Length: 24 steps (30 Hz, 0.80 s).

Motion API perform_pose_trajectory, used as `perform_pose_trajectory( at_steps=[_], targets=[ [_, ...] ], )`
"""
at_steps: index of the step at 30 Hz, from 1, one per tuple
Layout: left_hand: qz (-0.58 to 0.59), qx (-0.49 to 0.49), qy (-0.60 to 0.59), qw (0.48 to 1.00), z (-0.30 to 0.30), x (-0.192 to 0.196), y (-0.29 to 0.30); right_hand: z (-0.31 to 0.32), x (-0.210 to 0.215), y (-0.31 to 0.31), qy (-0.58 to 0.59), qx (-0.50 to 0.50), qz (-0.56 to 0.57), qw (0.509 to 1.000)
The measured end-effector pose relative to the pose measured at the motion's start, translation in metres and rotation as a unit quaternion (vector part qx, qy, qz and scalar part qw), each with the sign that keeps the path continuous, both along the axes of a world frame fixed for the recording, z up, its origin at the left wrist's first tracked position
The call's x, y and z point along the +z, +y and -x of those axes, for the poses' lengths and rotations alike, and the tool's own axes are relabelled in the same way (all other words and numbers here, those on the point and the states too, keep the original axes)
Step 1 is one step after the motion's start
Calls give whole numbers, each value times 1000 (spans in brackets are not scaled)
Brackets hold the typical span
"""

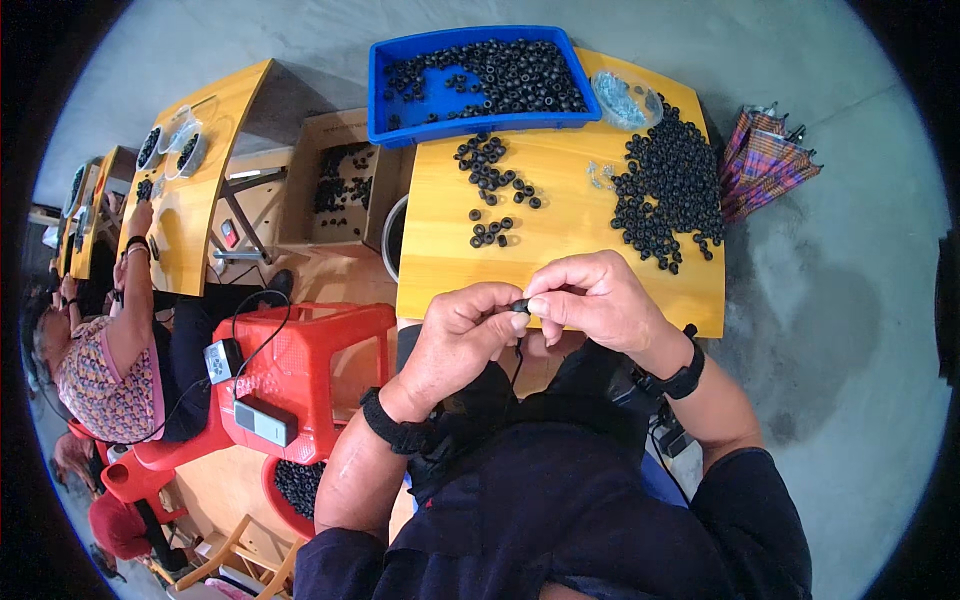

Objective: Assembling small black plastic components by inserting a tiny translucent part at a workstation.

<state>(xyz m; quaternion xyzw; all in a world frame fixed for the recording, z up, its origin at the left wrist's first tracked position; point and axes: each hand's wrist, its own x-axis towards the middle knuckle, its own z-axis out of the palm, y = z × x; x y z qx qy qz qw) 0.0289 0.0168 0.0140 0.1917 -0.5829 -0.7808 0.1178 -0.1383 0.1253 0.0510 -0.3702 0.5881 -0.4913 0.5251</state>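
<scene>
Above the near edge of the yellow table (pixel 560 215), my left hand (pixel 465 330) and my right hand (pixel 598 303) meet at the fingertips. Pinched between them is a small black ring-shaped part (pixel 520 305), mostly covered by the fingers. Both hands are closed on it. A scatter of loose black rings (pixel 490 175) lies on the table beyond my left hand. To the right spreads a larger pile of black rings (pixel 668 185). Beside that pile are a few small clear pieces (pixel 600 174).
At the far edge stands a blue tray (pixel 440 128) of black rings, with a clear tub (pixel 622 100) of transparent pieces beside it. A plaid umbrella (pixel 765 165) leans at the right. Left are a cardboard box (pixel 295 200), a red stool (pixel 305 345) and a seated person (pixel 110 370).
</scene>
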Motion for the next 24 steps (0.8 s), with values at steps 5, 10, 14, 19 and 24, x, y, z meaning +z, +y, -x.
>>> perform_pose_trajectory(
  at_steps=[5,10,14,19,24],
  targets=[
    [-17,-32,-22,999,0,3,-1,6,4,3,-73,17,-78,994],
    [-20,-6,-17,1000,0,-2,8,2,10,6,-114,12,-128,985],
    [-11,-19,-2,1000,1,4,9,2,5,14,-160,13,-118,980],
    [168,-83,5,982,2,15,-2,-2,5,18,-158,28,-81,984],
    [126,-83,-3,989,0,15,-2,-1,4,16,-167,38,-84,982]
  ],
)
